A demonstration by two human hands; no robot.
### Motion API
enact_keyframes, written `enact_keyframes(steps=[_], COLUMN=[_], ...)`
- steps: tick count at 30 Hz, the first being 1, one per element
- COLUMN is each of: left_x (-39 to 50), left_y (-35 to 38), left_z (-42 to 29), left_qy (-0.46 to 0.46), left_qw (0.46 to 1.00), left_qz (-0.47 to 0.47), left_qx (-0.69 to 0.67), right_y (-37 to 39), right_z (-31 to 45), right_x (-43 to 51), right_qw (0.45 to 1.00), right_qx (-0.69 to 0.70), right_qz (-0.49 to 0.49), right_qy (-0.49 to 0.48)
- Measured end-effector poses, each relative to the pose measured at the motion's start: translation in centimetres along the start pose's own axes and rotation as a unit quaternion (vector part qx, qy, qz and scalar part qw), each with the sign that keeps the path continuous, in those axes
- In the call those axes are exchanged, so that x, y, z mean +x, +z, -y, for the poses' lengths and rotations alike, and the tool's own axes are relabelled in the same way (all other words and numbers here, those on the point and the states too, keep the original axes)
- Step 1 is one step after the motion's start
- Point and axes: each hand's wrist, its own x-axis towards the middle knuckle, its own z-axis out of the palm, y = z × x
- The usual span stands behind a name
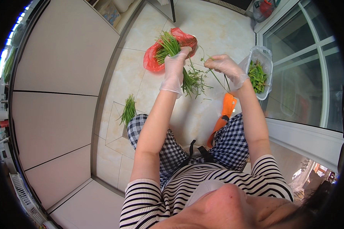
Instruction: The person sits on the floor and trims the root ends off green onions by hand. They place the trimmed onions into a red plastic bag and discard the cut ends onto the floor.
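My left hand (176, 64), in a clear plastic glove, is closed around a bunch of long green stalks (171, 43), likely garlic chives, above a red plastic bag (152, 58). The bag lies on the floor with more stalks showing at its mouth. My right hand (222, 65), gloved too, pinches a few thin green stalks (216, 76) between thumb and fingers. Between and below the hands, a loose heap of green trimmings (196, 81) lies on the tiles. Another bunch of stalks (129, 110) rests on the floor beside my left knee.
A lined white bin (270, 77) holding green leaves stands at the right, near a glass door (298, 65). An orange slipper (228, 104) is on my foot. Pale cabinets (57, 48) line the left side. A dark table leg (172, 11) stands at the top.
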Motion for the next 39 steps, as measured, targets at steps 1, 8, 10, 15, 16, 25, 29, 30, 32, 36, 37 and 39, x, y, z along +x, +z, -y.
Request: enact_keyframes(steps=[1,8,10,15,16,25,29,30,32,36,37,39], left_x=[0.0,-1.2,-1.3,-1.3,-1.3,-0.2,-0.1,-0.1,0.0,-0.7,-0.9,-1.0], left_y=[0.0,0.5,0.6,0.7,0.7,0.9,0.5,0.3,0.1,0.6,0.9,1.2], left_z=[0.1,0.9,0.9,0.6,0.6,1.5,0.5,0.1,-0.3,0.4,0.8,1.4], left_qy=[-0.011,-0.058,-0.061,-0.044,-0.040,0.069,0.061,0.046,0.037,0.022,0.025,0.040], left_qw=[1.000,0.989,0.988,0.991,0.991,0.991,0.995,0.998,0.999,0.996,0.994,0.993], left_qz=[0.004,0.134,0.140,0.124,0.124,0.099,0.075,0.044,0.031,0.043,0.052,0.094], left_qx=[0.005,0.006,-0.011,0.007,0.015,0.049,0.002,0.016,0.020,0.079,0.091,0.056], right_y=[-0.1,-0.1,0.1,0.8,0.8,0.7,0.6,0.5,0.3,0.4,0.6,1.1], right_z=[0.0,0.4,0.5,0.4,0.4,0.2,0.2,0.3,0.3,0.2,0.2,0.0], right_x=[0.0,-0.1,0.0,-0.1,0.0,0.4,0.0,-0.1,-0.1,0.0,0.0,0.0], right_qw=[1.000,0.992,0.991,0.995,0.996,0.998,0.999,0.999,0.999,0.998,0.997,0.995], right_qx=[0.016,0.115,0.122,0.096,0.082,0.059,0.049,0.047,0.046,0.050,0.062,0.073], right_qz=[0.004,0.051,0.057,0.004,-0.003,-0.004,-0.011,-0.009,-0.014,-0.030,-0.031,-0.044], right_qy=[0.002,-0.010,-0.008,-0.041,-0.028,-0.003,-0.001,-0.003,0.005,-0.001,-0.021,-0.055])
